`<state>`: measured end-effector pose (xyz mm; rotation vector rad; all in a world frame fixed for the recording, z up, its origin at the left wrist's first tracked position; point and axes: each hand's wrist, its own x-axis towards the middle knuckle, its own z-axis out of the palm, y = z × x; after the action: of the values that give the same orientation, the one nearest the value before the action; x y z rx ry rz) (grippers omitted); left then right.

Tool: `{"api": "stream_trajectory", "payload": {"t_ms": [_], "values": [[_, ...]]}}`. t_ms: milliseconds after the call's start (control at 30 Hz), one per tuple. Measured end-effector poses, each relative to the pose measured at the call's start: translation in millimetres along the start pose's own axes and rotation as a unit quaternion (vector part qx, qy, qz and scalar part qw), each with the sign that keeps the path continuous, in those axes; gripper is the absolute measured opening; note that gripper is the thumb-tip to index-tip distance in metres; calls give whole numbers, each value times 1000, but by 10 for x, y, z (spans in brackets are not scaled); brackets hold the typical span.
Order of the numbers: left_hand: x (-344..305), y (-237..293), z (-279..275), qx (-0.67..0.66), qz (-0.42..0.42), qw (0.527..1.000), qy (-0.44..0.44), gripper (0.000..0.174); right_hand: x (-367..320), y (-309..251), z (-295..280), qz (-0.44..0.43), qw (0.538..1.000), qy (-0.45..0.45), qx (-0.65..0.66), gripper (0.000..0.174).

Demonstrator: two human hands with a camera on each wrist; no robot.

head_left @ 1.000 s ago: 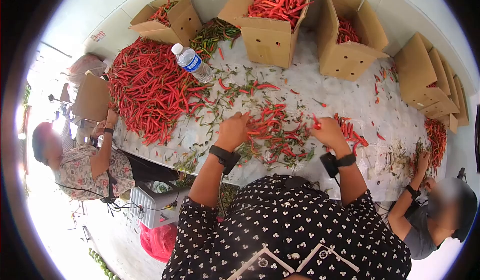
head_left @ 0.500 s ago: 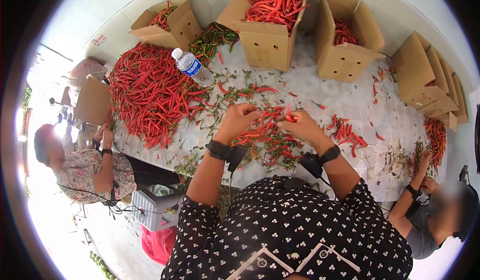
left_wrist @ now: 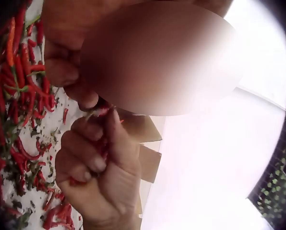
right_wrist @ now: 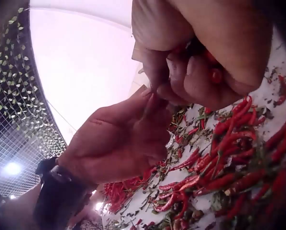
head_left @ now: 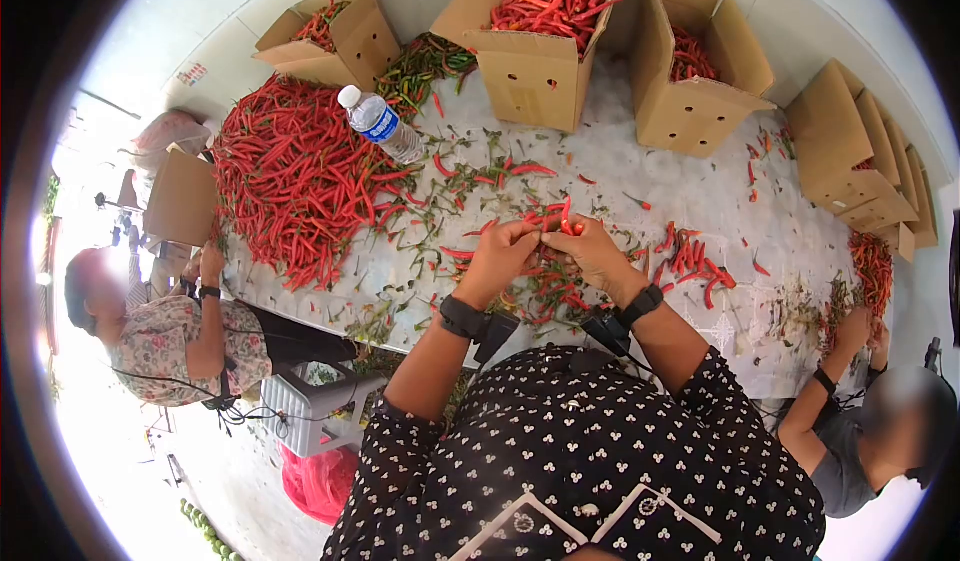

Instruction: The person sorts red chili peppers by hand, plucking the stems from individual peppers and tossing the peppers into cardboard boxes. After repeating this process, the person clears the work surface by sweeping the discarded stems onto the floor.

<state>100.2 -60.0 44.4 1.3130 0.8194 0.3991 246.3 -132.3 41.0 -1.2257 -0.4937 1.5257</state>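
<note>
Above the scattered chilies (head_left: 555, 286) in the head view, both hands meet fingertip to fingertip. The right hand (head_left: 598, 258) curls round several red chilies, one tip sticking up between its fingers; the right wrist view shows red chilies (right_wrist: 216, 75) inside that hand (right_wrist: 205, 52). The left hand (head_left: 500, 261) has thumb and fingers pinched together against the right fingertips. Between the two hands in the left wrist view is a red chili's end (left_wrist: 102, 112) with a bit of green stem, partly hidden by fingers. A small group of red chilies (head_left: 690, 258) lies right of the hands.
A large chili pile (head_left: 300, 181) and a water bottle (head_left: 380, 126) are at left. Cardboard boxes (head_left: 530, 81) holding chilies line the back. Another person (head_left: 190, 331) works at left, a second (head_left: 850, 441) at right by more chilies (head_left: 870, 271). Stems litter the table.
The right hand came left from beside the small chili group to the middle. The left hand has moved slightly right and down, and the hands' fingertips now meet.
</note>
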Motion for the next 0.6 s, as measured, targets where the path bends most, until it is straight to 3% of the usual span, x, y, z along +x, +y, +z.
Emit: {"api": "stream_trajectory", "payload": {"t_ms": [233,300,400,533,567,600], "values": [[3,-62,-48,11,39,999,3,17,6,51,-71,-3,998,-28,63,7],[-37,-88,-46,184,102,977,-32,18,15,66,-119,-14,997,-18,72,7],[-68,-63,-34,286,126,949,-29,18,28,110,-172,-26,996,-12,88,6],[-81,-31,79,267,159,950,6,17,13,128,-223,-29,994,-41,94,5],[-61,-77,81,314,181,932,22,17,7,138,-205,-29,994,-41,94,5],[-37,-118,84,360,203,910,38,17,-32,114,-128,-90,996,9,5,5]]}}
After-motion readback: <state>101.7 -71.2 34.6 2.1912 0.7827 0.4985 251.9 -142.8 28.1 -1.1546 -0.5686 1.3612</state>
